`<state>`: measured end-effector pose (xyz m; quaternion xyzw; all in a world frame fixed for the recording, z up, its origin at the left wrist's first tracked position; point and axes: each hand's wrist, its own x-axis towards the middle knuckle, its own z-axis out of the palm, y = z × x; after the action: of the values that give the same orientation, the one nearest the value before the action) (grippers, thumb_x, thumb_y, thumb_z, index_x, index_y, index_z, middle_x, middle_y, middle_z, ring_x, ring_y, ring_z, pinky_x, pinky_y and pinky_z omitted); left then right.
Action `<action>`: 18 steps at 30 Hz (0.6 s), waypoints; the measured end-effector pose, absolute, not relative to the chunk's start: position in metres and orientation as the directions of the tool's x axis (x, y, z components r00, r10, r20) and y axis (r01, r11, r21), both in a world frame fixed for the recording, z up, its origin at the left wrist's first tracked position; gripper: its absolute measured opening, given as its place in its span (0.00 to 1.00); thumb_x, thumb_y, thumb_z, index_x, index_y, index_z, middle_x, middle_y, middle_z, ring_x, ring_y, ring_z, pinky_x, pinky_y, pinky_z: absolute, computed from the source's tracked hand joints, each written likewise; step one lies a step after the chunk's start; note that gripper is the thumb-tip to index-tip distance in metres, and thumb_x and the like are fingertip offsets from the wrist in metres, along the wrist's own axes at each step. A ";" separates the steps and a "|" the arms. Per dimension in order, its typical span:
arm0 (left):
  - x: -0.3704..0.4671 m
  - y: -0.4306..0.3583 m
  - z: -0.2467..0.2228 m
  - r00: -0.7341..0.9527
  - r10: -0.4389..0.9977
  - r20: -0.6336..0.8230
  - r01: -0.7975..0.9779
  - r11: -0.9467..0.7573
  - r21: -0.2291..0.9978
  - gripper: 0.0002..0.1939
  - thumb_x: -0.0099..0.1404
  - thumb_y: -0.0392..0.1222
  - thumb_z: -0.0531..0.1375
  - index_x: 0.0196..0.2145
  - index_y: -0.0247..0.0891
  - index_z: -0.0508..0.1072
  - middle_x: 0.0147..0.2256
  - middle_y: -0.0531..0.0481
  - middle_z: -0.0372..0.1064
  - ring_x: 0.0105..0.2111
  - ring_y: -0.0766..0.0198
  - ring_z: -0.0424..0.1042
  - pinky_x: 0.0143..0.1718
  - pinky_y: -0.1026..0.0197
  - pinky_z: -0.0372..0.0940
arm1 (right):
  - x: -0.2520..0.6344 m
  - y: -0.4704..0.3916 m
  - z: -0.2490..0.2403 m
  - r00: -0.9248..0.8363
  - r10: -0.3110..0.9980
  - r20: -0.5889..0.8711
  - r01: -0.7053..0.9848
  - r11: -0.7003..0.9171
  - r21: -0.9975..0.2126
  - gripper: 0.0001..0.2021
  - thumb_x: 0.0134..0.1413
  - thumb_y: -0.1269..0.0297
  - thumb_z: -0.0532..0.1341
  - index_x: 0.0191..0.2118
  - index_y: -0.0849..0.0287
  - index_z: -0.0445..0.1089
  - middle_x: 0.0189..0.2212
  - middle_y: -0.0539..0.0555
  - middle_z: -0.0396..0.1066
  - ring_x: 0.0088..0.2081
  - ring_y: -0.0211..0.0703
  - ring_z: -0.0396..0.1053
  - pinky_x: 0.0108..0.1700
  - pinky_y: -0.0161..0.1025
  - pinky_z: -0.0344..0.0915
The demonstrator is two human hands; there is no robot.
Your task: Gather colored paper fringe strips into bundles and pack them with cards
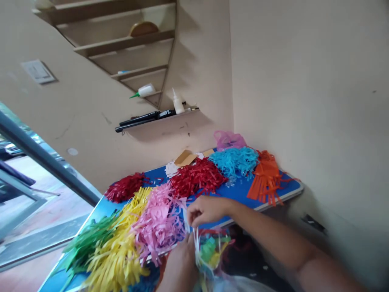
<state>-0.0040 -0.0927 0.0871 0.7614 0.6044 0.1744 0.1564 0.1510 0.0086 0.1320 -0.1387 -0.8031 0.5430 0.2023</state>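
My right hand [207, 210] is closed, its fingers curled in a pinch above the table's front edge, with thin white strips [197, 245] running down from beneath it. Just below, my left hand [181, 261] is closed around the same strips, its fingertips partly hidden. Beside my left hand hangs a clear bag [212, 250] showing green, yellow and blue paper pieces. Pink paper fringe [159, 217] lies nearest the hands on the left, and a dark red bunch of fringe [197, 176] lies behind them.
The blue table [234, 196] also carries yellow fringe [117, 251], green fringe [91, 239], light blue fringe [235, 160], orange fringe [267, 176] and a pink plastic bag [229, 140]. Above hangs a small shelf [161, 121] with a glue bottle [178, 103]. Walls meet behind the table.
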 end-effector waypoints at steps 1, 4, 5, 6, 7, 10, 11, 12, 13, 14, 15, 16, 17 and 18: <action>-0.005 -0.096 0.089 0.217 0.974 0.063 0.875 -0.223 0.430 0.23 0.59 0.34 0.54 0.54 0.38 0.69 0.44 0.36 0.76 0.41 0.50 0.78 0.40 0.56 0.68 | 0.155 0.022 0.131 -0.878 0.456 0.145 -0.035 0.240 -0.970 0.07 0.38 0.67 0.70 0.28 0.61 0.75 0.23 0.47 0.73 0.26 0.36 0.67 0.31 0.33 0.62; -0.011 -0.105 0.098 0.205 0.973 0.106 0.855 -0.231 0.464 0.30 0.58 0.33 0.54 0.60 0.38 0.61 0.53 0.36 0.71 0.47 0.50 0.75 0.45 0.54 0.68 | 0.163 0.038 0.112 -0.833 0.542 0.106 -0.128 -0.002 -0.992 0.15 0.34 0.57 0.73 0.26 0.62 0.74 0.21 0.46 0.71 0.23 0.34 0.64 0.30 0.32 0.61; -0.012 -0.106 0.102 0.229 0.967 0.115 0.834 -0.256 0.489 0.31 0.57 0.32 0.54 0.59 0.40 0.62 0.53 0.38 0.71 0.48 0.50 0.75 0.45 0.54 0.68 | 0.163 0.037 0.103 -0.817 0.567 0.106 -0.148 -0.029 -0.988 0.17 0.34 0.55 0.73 0.26 0.62 0.73 0.22 0.46 0.70 0.23 0.33 0.64 0.31 0.32 0.61; -0.012 -0.105 0.106 0.263 0.957 0.120 0.806 -0.286 0.517 0.31 0.55 0.31 0.54 0.57 0.42 0.65 0.52 0.40 0.72 0.48 0.51 0.74 0.46 0.54 0.68 | 0.161 0.034 0.094 -0.807 0.581 0.103 -0.172 -0.064 -0.983 0.18 0.32 0.55 0.74 0.26 0.63 0.73 0.22 0.46 0.70 0.24 0.34 0.65 0.32 0.33 0.62; -0.012 -0.103 0.110 0.290 0.948 0.130 0.774 -0.312 0.550 0.28 0.55 0.32 0.54 0.54 0.43 0.68 0.50 0.42 0.73 0.47 0.52 0.75 0.47 0.54 0.68 | 0.157 0.030 0.087 -0.802 0.588 0.103 -0.198 -0.099 -0.975 0.19 0.33 0.54 0.74 0.28 0.63 0.74 0.24 0.47 0.71 0.26 0.35 0.66 0.34 0.33 0.63; -0.020 -0.088 0.120 0.209 0.954 0.215 0.681 -0.300 0.668 0.18 0.57 0.38 0.57 0.46 0.40 0.74 0.45 0.43 0.77 0.46 0.52 0.75 0.49 0.53 0.67 | 0.143 0.013 0.069 -0.789 0.605 0.107 -0.275 -0.192 -0.942 0.23 0.49 0.44 0.64 0.36 0.64 0.74 0.33 0.53 0.74 0.36 0.42 0.71 0.41 0.38 0.65; -0.026 -0.082 0.124 0.141 0.959 0.247 0.644 -0.279 0.713 0.16 0.56 0.41 0.59 0.43 0.39 0.75 0.43 0.43 0.77 0.45 0.51 0.75 0.49 0.52 0.68 | 0.138 0.005 0.062 -0.784 0.612 0.106 -0.300 -0.225 -0.927 0.27 0.55 0.40 0.57 0.39 0.63 0.73 0.35 0.54 0.74 0.38 0.44 0.72 0.42 0.39 0.65; -0.036 -0.076 0.129 0.065 0.960 0.272 0.601 -0.255 0.757 0.14 0.55 0.44 0.61 0.40 0.38 0.76 0.40 0.44 0.78 0.44 0.51 0.75 0.48 0.52 0.69 | 0.134 -0.005 0.054 -0.789 0.607 0.097 -0.323 -0.275 -0.905 0.30 0.58 0.37 0.50 0.42 0.63 0.73 0.36 0.56 0.75 0.40 0.45 0.73 0.42 0.40 0.66; -0.047 -0.072 0.134 -0.013 0.958 0.286 0.561 -0.230 0.795 0.14 0.53 0.46 0.62 0.36 0.38 0.76 0.36 0.45 0.79 0.41 0.52 0.76 0.45 0.53 0.70 | 0.134 -0.016 0.044 -0.813 0.577 0.080 -0.329 -0.342 -0.880 0.35 0.58 0.34 0.46 0.42 0.62 0.72 0.35 0.57 0.75 0.39 0.46 0.73 0.41 0.41 0.67; -0.060 -0.070 0.139 -0.088 0.953 0.289 0.531 -0.201 0.823 0.13 0.51 0.48 0.64 0.32 0.37 0.76 0.30 0.48 0.78 0.37 0.53 0.76 0.41 0.55 0.71 | 0.136 -0.028 0.033 -0.857 0.512 0.055 -0.310 -0.427 -0.850 0.39 0.54 0.30 0.44 0.42 0.62 0.73 0.33 0.58 0.75 0.37 0.47 0.74 0.39 0.41 0.67; -0.073 -0.069 0.144 -0.159 0.945 0.286 0.516 -0.167 0.840 0.14 0.50 0.51 0.65 0.29 0.37 0.76 0.25 0.52 0.76 0.33 0.55 0.76 0.36 0.57 0.71 | 0.142 -0.040 0.022 -0.904 0.427 0.022 -0.257 -0.501 -0.827 0.41 0.49 0.26 0.46 0.41 0.63 0.73 0.31 0.58 0.75 0.33 0.47 0.74 0.37 0.40 0.67; -0.085 -0.070 0.149 -0.223 0.935 0.277 0.514 -0.129 0.848 0.16 0.50 0.53 0.65 0.26 0.36 0.75 0.20 0.56 0.72 0.28 0.57 0.75 0.32 0.59 0.71 | 0.153 -0.050 0.010 -0.938 0.346 -0.030 -0.173 -0.541 -0.823 0.42 0.43 0.25 0.51 0.39 0.64 0.74 0.27 0.58 0.74 0.29 0.45 0.73 0.33 0.39 0.66; -0.095 -0.073 0.152 -0.269 0.925 0.269 0.519 -0.096 0.849 0.18 0.52 0.55 0.64 0.25 0.34 0.75 0.17 0.58 0.68 0.25 0.60 0.74 0.28 0.60 0.69 | 0.168 -0.058 0.000 -0.947 0.306 -0.100 -0.085 -0.536 -0.840 0.39 0.37 0.28 0.59 0.36 0.65 0.75 0.23 0.56 0.73 0.24 0.42 0.70 0.29 0.36 0.64; -0.102 -0.077 0.153 -0.309 0.913 0.266 0.526 -0.069 0.848 0.20 0.56 0.56 0.63 0.26 0.33 0.74 0.17 0.59 0.67 0.24 0.62 0.73 0.27 0.61 0.68 | 0.187 -0.062 -0.008 -0.926 0.332 -0.178 -0.012 -0.498 -0.867 0.34 0.32 0.34 0.67 0.33 0.65 0.75 0.20 0.53 0.71 0.20 0.38 0.66 0.26 0.34 0.61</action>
<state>-0.1024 -0.0771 0.1526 0.5522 0.6516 0.4793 0.2019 0.1868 -0.0621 -0.0081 -0.1631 -0.4906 0.8500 0.1013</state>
